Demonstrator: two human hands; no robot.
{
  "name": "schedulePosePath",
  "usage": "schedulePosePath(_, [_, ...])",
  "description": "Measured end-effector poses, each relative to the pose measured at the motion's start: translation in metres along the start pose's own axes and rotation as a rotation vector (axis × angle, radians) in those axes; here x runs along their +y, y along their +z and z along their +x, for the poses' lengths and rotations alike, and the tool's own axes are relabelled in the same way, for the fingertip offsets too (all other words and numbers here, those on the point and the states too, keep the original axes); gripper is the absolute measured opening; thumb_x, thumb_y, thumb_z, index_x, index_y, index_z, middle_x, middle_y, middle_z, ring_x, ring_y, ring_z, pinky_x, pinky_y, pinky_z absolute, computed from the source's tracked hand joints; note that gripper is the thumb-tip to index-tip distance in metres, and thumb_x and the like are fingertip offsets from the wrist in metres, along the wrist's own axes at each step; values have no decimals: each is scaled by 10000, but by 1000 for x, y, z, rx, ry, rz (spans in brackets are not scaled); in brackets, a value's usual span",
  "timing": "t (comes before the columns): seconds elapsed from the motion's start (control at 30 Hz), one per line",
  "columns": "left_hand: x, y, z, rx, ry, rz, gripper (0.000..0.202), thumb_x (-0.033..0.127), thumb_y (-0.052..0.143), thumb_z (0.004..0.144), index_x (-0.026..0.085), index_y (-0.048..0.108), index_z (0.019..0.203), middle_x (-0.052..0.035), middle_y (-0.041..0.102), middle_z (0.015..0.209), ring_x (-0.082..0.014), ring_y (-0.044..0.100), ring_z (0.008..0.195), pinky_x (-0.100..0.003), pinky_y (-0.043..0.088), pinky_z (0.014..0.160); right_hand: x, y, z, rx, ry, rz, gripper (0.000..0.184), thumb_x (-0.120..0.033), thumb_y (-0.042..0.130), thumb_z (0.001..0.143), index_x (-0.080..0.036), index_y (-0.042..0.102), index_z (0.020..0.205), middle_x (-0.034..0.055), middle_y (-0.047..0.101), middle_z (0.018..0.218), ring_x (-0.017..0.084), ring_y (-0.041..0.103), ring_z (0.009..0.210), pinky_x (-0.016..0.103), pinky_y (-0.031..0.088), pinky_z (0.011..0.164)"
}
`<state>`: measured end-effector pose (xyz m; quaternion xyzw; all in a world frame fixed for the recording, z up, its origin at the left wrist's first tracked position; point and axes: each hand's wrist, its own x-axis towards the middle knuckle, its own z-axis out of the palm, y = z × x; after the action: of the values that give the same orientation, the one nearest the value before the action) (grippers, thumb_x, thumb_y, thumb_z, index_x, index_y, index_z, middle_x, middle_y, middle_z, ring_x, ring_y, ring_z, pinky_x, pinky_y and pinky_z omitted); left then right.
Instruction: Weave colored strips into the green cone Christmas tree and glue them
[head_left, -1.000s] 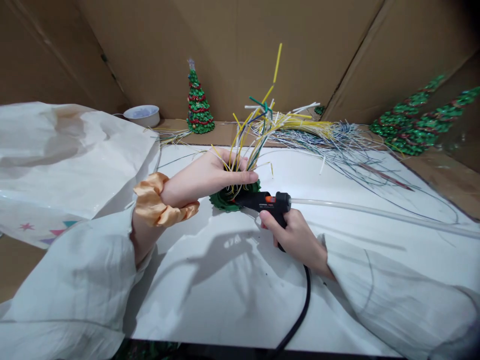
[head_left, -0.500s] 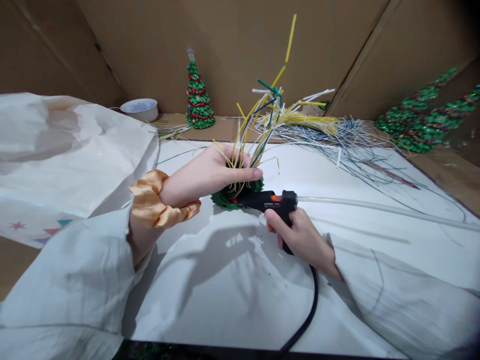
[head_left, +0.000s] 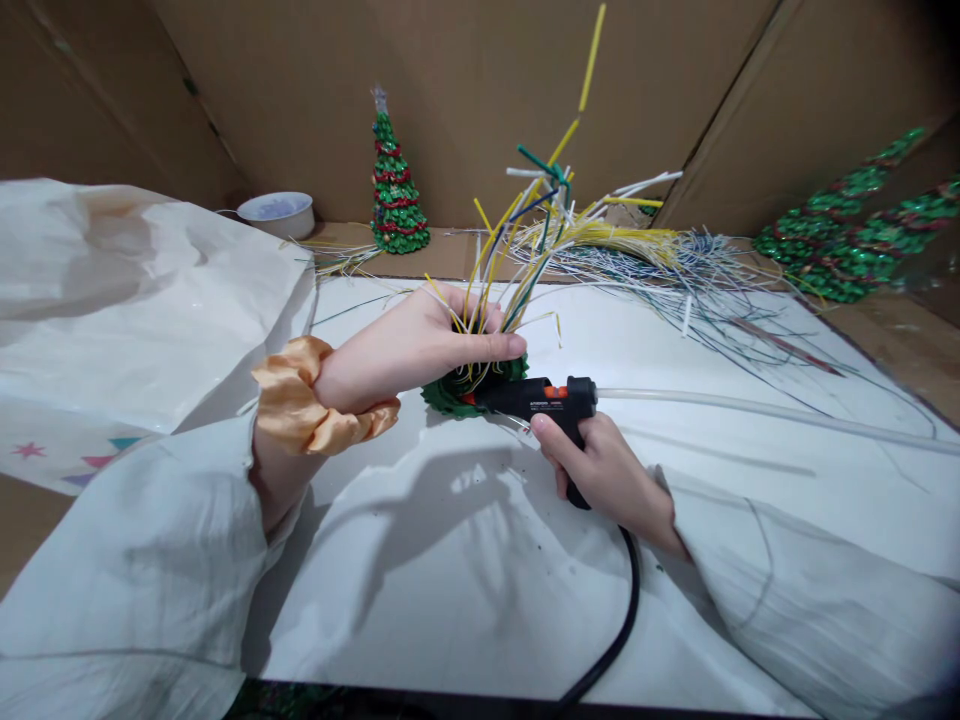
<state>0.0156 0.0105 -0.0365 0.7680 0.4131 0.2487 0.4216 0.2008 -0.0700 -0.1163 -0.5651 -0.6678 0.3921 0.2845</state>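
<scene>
My left hand (head_left: 427, 340) is closed around a bunch of thin plastic-coated wires (head_left: 487, 265) in yellow, white, green and blue. They fan upward from a round piece with a green leafy rim (head_left: 444, 402), low over the white table. The fingers behind the bunch are partly hidden. In my right hand (head_left: 604, 465) is a black hot glue gun (head_left: 561, 403), gripped by its handle with the fingers at the trigger. Its orange-red nozzle end meets the green rim; the very tip is hidden. A long translucent glue stick (head_left: 720, 407) sticks out of the back.
A decorated miniature Christmas tree (head_left: 397, 190) stands at the back, beside a white bowl (head_left: 277, 215). Loose wires (head_left: 645, 250) lie heaped at the back right, near more green trees (head_left: 832, 235). White sheeting (head_left: 142, 290) covers the left. The black cord (head_left: 626, 620) runs off the front edge.
My right fingers are curled tighter under the glue gun, and the red trigger part is now mostly hidden. My left hand keeps its hold on the wires. The view has shifted slightly.
</scene>
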Motion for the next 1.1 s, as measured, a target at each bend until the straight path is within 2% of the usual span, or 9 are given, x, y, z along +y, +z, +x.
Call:
schedulePosePath(0.47, [-1,-1,-1,1,14,40,254,419,636,677,172,659,733,-9,640,714,-192,612,791,-256,464,648,-2,-1,-1,4,-15,-20,431,-479,369,879,-190,437,566,-22,480,372,102,474,365,223,385,441])
schedulePosePath(0.7, [-1,-1,-1,17,7,-2,203,376,652,668,174,650,687,-4,630,676,-198,611,794,-262,460,655,-4,-2,1,-3,9,-18,449,-489,368,880,-174,481,580,-28,470,399,94,464,377,223,382,452])
schedulePosePath(0.9, [1,-1,-2,7,-18,-17,199,371,647,670,173,649,676,-5,625,664,-194,602,763,-258,452,626,-9,-6,6,33,-46,-113,431,-508,398,860,-157,557,666,18,587,576,97,484,438,231,373,456])
schedulePosePath(1.0, [0,-1,-1,6,-6,-4,215,390,648,667,176,652,685,-2,626,679,-187,598,761,-253,447,630,-12,-7,6,27,-53,-144,447,-517,399,857,-160,558,641,24,592,568,104,495,450,232,371,458])
schedulePosePath(1.1, [0,-1,-1,6,3,6,237,407,651,661,174,654,702,-6,632,702,-187,598,769,-250,447,636,-15,-11,4,74,-56,-188,442,-524,427,841,-161,551,622,24,582,535,107,490,430,235,369,445])
